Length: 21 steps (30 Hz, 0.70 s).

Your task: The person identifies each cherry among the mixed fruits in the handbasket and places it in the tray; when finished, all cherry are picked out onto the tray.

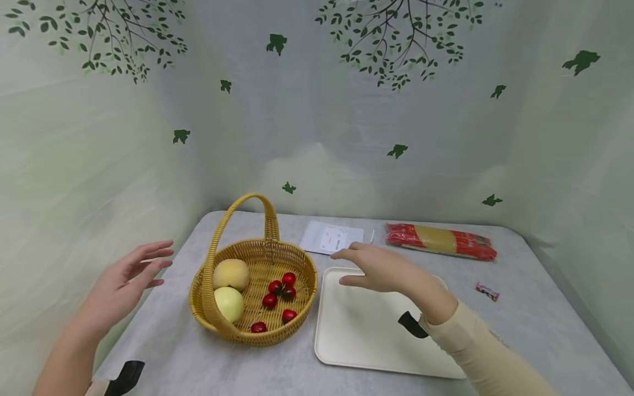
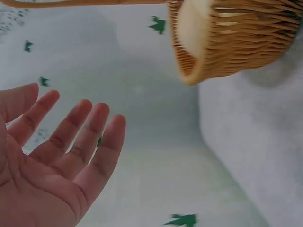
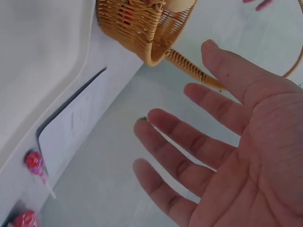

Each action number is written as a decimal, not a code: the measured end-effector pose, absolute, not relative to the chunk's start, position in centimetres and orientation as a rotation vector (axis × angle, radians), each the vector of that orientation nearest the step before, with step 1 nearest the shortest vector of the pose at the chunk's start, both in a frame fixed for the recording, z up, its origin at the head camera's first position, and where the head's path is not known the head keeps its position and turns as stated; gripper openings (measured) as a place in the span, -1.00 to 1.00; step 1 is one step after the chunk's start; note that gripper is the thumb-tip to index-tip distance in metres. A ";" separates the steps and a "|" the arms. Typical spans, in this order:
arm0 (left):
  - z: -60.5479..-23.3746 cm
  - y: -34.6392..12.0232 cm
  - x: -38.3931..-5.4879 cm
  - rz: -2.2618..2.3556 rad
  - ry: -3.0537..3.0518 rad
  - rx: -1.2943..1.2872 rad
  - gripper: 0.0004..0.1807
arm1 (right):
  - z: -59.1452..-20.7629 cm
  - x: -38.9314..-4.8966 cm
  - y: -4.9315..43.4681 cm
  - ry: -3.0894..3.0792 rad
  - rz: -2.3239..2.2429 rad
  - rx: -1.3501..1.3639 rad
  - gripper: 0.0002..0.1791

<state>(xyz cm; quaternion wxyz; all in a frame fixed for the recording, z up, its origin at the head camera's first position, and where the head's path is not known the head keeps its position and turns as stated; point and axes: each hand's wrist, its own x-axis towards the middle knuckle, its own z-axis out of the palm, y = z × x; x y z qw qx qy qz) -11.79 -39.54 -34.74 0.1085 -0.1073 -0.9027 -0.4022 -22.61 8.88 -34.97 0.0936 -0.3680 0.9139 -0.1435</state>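
A yellow wicker basket (image 1: 303, 308) with a tall arched handle stands on the table, left of the middle. Inside it lie a peach (image 1: 231, 273), a pale green apple (image 1: 229, 304) and several dark red cherries (image 1: 269, 301). My left hand (image 1: 121, 286) hovers off the basket's left side, fingers spread and holding nothing; the left wrist view has its bare palm (image 2: 42, 189) facing the camera. Above the back part of a cream tray (image 1: 366, 324) is my right hand (image 1: 378, 268), also holding nothing, its fingers (image 3: 170, 146) extended and apart.
Behind the right hand lies a white labelled packet (image 1: 329, 236). A red and yellow pack of noodles (image 1: 436, 239) rests at the back right, with a small wrapped candy (image 1: 487, 291) nearer. The right wrist view also has a lollipop (image 3: 34, 161). Fabric walls surround the table.
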 end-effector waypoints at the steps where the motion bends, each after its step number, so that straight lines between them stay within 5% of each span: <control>1: -35.3 -39.7 -12.5 -1.252 -2.687 -0.298 -0.51 | -34.9 -23.0 8.3 2.689 -0.439 -1.102 -0.43; 12: -39.4 -38.8 -18.1 -1.655 -2.906 -0.207 -0.30 | -35.1 -26.5 2.9 2.484 -0.536 -1.209 -0.53; 21: -42.3 -39.5 -18.9 -1.895 -2.883 -0.054 -0.24 | -35.6 -28.3 -1.0 2.430 -0.445 -1.234 -0.48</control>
